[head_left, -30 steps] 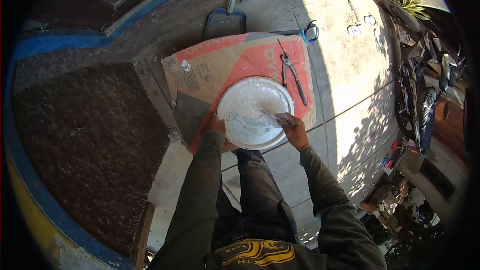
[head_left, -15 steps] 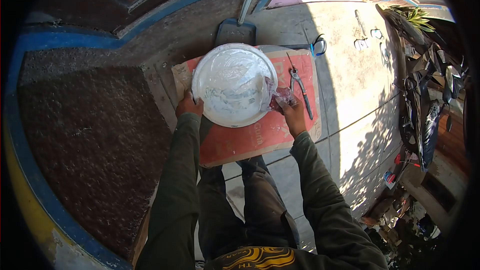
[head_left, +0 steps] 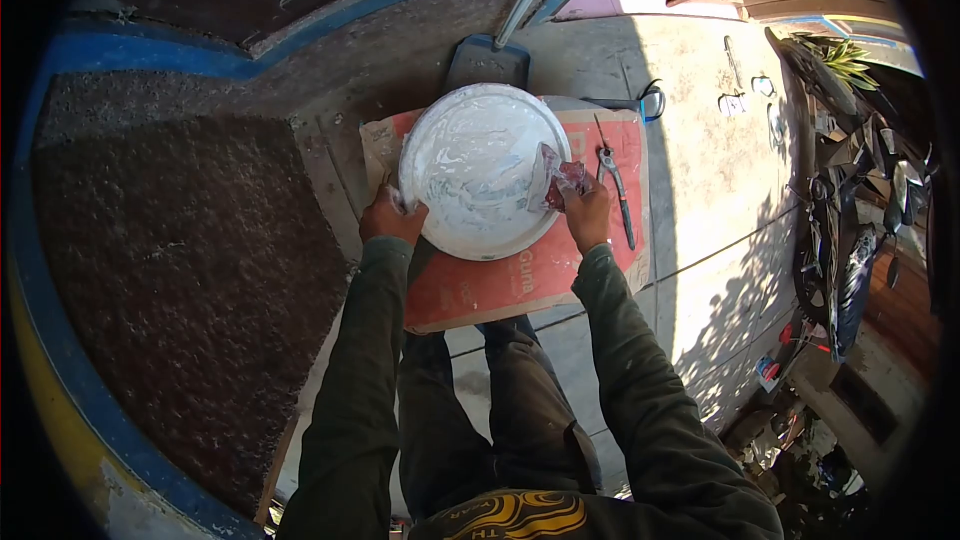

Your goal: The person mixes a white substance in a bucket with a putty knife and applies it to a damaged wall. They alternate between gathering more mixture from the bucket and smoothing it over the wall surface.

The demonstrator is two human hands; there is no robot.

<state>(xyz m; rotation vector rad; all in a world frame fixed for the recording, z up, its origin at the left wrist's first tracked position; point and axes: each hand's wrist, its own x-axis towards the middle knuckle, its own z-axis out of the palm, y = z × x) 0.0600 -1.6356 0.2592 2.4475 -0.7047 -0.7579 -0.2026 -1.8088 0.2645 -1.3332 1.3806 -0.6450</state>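
Note:
A round, raised-rim disc (head_left: pixel 480 175), like a tray or lid, is smeared with wet white coating, patchy across its middle. My left hand (head_left: pixel 393 218) is closed on its lower left rim, with the fingertips partly hidden. At the right rim, my right hand (head_left: pixel 588 215) grips a crumpled clear plastic bag with reddish parts (head_left: pixel 566 183). The bag's edge lies against the white surface. Beneath the disc is a flattened red paper sack (head_left: pixel 470 295). Pincers (head_left: pixel 618 185) with dark handles rest on the sack, to the right of my right hand.
A dustpan (head_left: pixel 490 62) with a pale handle stands behind the disc by the blue-edged wall. Dark rough ground (head_left: pixel 180 310) lies to the left. A dark tool with a blue part (head_left: pixel 648 103) sits beyond the pincers. A parked motorcycle (head_left: pixel 850 240) is at the far right.
The whole view has shifted slightly. My right hand and the plastic bag have moved a little inward and down along the disc's right side. White smears on the disc look rearranged.

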